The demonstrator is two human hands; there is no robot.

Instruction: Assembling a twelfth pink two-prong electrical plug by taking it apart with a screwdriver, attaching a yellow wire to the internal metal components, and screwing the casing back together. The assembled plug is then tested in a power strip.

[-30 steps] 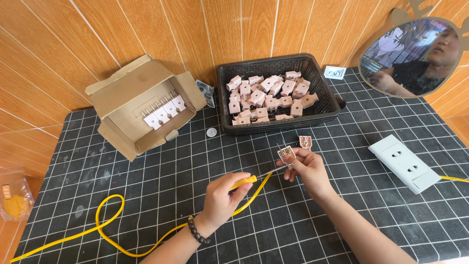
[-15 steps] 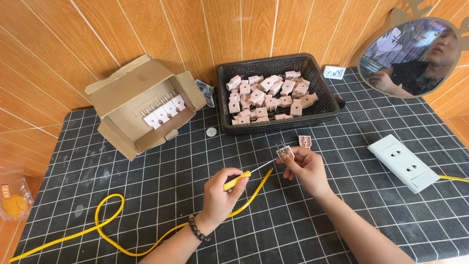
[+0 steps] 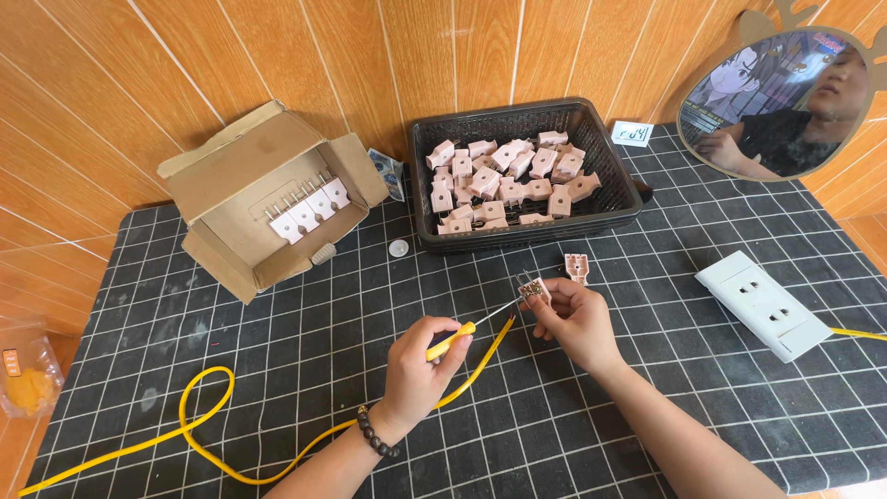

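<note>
A head-worn camera looks down on a worktop [image 3: 277, 388] covered by a black mat with a white grid, set against a wood-panelled wall. The left hand [image 3: 420, 365] is closed around the yellow handle of a small screwdriver [image 3: 467, 326], whose thin metal shaft reaches up and to the right to a pale pink plug body [image 3: 534, 291]. The right hand [image 3: 577, 319] pinches that plug between thumb and fingers, just above the mat, with its metal prongs pointing up. A loose pink cover piece [image 3: 577, 268] lies on the mat just beyond the right hand, apart from the plug. A yellow cable [image 3: 208, 434] snakes across the mat from the lower left toward the hands; its far end is hidden behind them. At the back, a black plastic basket [image 3: 614, 199] holds a heap of similar pink plug parts, and an open cardboard box [image 3: 245, 199] holds a row of white-backed plugs with prongs up. A white socket block [image 3: 762, 305] sits well to the right, and a round mirror [image 3: 781, 102] leans in the far corner (a seated person shows in it). Judging from this, the plug in hand is open and being worked with the screwdriver, its cover not yet on, and many parts in the basket remain.
</note>
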